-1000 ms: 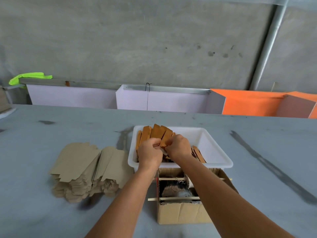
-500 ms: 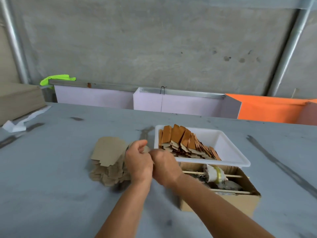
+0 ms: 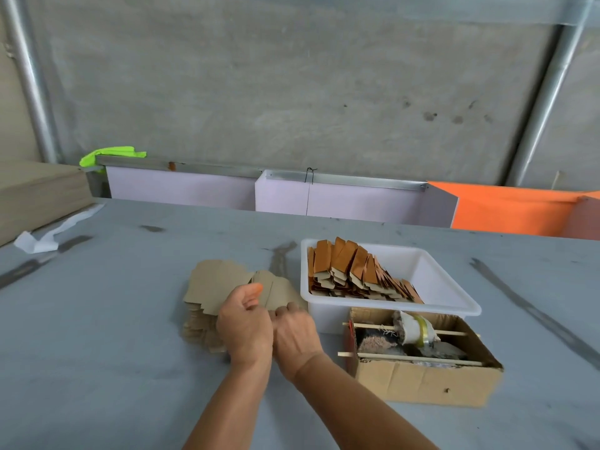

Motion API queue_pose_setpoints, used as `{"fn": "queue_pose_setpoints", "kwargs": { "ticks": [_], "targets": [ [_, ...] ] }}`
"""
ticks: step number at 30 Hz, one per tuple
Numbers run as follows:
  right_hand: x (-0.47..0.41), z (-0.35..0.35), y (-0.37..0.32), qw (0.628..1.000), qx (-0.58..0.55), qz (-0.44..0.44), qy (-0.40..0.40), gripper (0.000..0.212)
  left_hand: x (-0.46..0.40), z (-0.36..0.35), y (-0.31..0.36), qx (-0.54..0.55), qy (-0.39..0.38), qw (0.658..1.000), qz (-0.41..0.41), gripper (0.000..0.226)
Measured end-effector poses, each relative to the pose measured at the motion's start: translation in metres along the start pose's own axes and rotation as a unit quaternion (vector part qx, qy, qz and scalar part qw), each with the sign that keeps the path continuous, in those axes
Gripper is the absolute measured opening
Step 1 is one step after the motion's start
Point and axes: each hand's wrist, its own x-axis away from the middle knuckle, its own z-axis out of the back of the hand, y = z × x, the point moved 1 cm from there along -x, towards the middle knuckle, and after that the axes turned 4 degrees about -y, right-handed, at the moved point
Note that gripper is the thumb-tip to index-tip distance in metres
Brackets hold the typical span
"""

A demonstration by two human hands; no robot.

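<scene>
A pile of flat brown cardboard blanks (image 3: 224, 280) lies on the grey table left of a white plastic tray (image 3: 454, 287). Several orange-brown folded card pieces (image 3: 350, 271) lean in a row in the tray's left half. My two hands are pressed together over the near right part of the pile. My left hand (image 3: 243, 323) has its fingers curled, and a small orange tip (image 3: 257, 289) shows between thumb and fingers. My right hand (image 3: 297, 332) is knuckles up, with its fingers curled down at the top blank's near edge. What they hold is hidden.
An open cardboard box (image 3: 422, 381) in front of the tray holds thin wooden sticks and a taped roll. A stack of brown board (image 3: 35, 196) and a white paper strip (image 3: 48, 237) are at far left. Lilac and orange panels (image 3: 341, 203) line the table's far edge.
Both hands left the tray's orange pieces and moved left and nearer, together, onto the pile of cardboard blanks. The camera view swung left.
</scene>
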Motion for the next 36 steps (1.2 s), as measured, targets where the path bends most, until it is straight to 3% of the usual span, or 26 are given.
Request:
{"fn": "queue_pose_setpoints", "kwargs": {
  "ticks": [2,5,7,9,14,19,22,27,32,36],
  "targets": [
    [0.003,0.007,-0.002,1.0,0.004,-0.011,-0.009,0.029,0.0,0.001,0.0,0.007,0.005,1.0,0.0,0.049],
    [0.003,0.001,0.003,0.997,-0.05,-0.036,0.046,0.041,-0.001,0.006,-0.001,0.003,0.009,1.0,-0.003,0.046],
    [0.01,0.008,0.004,0.996,-0.066,-0.029,0.056,0.035,-0.001,0.008,-0.003,0.001,0.008,1.0,0.001,0.048],
    [0.01,0.01,0.009,0.994,-0.085,-0.015,0.06,0.015,0.001,0.009,-0.004,0.003,0.007,1.0,0.009,0.048],
    [0.017,0.018,0.015,0.985,-0.089,-0.064,0.135,0.046,0.006,0.01,-0.005,0.008,-0.004,1.0,0.011,0.042],
    [0.023,0.033,0.029,0.957,-0.119,-0.081,0.252,0.038,0.01,0.014,0.0,0.006,-0.026,1.0,0.005,0.029],
    [0.031,0.047,0.044,0.918,-0.256,-0.111,0.281,0.012,0.015,0.016,0.009,0.009,-0.061,0.998,-0.008,0.031],
    [0.076,0.053,0.077,0.805,-0.503,-0.208,0.235,0.017,0.03,0.013,0.031,0.025,-0.146,0.989,-0.002,0.059],
    [0.133,0.046,0.105,0.704,-0.628,-0.293,0.157,0.017,0.06,0.002,0.025,0.026,-0.236,0.97,0.054,0.029],
    [0.172,0.043,0.123,0.691,-0.651,-0.284,0.135,0.013,0.089,-0.006,0.012,0.032,-0.297,0.953,0.054,0.019]
  ]
}}
